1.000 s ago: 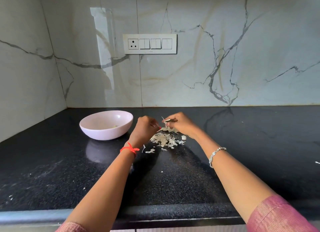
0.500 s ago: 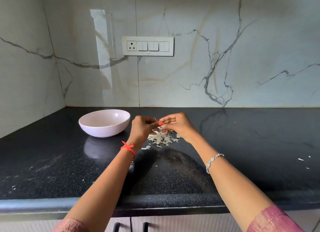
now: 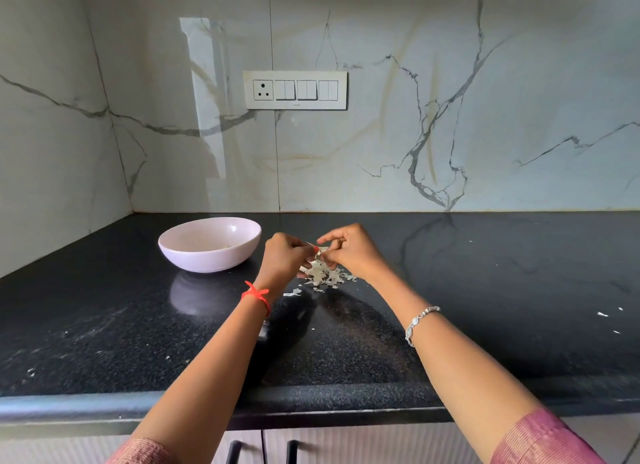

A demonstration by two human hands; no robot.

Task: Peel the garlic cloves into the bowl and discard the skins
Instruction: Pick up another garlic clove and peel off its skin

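Both hands meet above the black counter [image 3: 485, 290]: the left hand [image 3: 284, 256] has its fingers curled in tight, the right hand [image 3: 353, 252] has thumb and forefinger bent together, and between the two sets of fingertips they pinch a small garlic clove [image 3: 320, 250], mostly hidden by them. Directly below the fingers lies a loose heap of papery skins [image 3: 325, 276]. The pale bowl [image 3: 207, 261] sits left of the left hand's knuckles, apart from them, with a few pale bits in its bottom.
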